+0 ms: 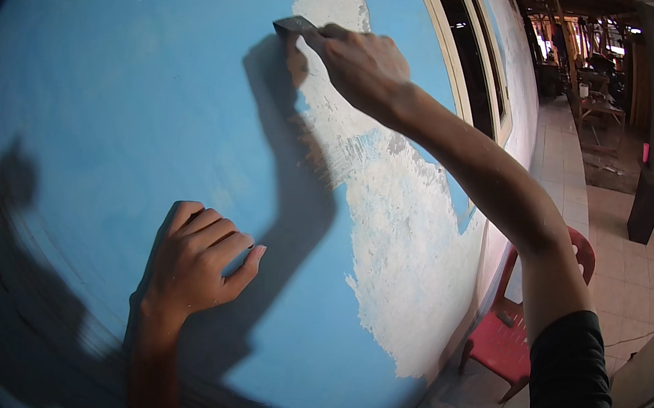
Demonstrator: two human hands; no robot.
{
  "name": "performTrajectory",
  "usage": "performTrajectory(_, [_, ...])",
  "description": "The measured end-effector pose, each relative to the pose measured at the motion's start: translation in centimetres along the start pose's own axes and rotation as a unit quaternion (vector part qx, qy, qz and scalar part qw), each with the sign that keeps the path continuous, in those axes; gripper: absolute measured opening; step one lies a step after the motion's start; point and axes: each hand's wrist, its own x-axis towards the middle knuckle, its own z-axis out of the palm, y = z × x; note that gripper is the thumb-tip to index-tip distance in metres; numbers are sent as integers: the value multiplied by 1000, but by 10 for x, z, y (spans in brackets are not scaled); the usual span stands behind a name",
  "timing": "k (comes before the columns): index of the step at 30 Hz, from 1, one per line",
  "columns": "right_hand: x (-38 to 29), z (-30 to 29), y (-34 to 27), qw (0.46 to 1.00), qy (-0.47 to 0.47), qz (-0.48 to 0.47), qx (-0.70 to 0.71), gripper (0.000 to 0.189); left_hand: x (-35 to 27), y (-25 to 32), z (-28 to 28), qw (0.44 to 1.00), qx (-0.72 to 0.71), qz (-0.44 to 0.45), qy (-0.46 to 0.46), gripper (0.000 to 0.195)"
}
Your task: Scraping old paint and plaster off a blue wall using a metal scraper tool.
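Observation:
My right hand (370, 64) is closed around a scraper (296, 25) with a dark, flat blade, whose edge is at the blue painted wall (180, 92). Beneath and beside the blade runs a bare whitish patch (404, 233) with ragged paint edges, reaching from the top of the wall down to its lower right. My left hand (202, 256) rests on the blue paint at the lower middle, fingers bent and thumb apart, holding nothing. The scraper's handle is mostly hidden in my right hand.
A window with a cream frame (447, 40) is set in the wall at the upper right. A red plastic chair (500, 344) stands on the tiled floor below my right arm. Farther back are a dark post (645, 209) and a wooden table (603, 108).

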Motion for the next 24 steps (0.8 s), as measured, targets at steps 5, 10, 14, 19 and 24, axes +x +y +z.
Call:
performTrajectory(5, [-9, -14, -8, 995, -36, 4, 93, 30, -5, -1, -3, 1000, 3, -3, -6, 13])
performTrajectory(10, [-12, 7, 0, 1000, 13, -7, 22, 41, 0, -1, -1, 1000, -4, 1, -8, 13])
performTrajectory(14, [17, -3, 8, 1000, 4, 11, 3, 41, 1, -1, -1, 1000, -2, 3, -1, 12])
performTrajectory(19, [-24, -8, -7, 998, -40, 6, 58, 44, -4, -1, -2, 1000, 2, -7, 3, 12])
performTrajectory(24, [-57, 1, -11, 999, -32, -15, 30, 42, 0, -1, 1, 1000, -6, 5, 9, 13])
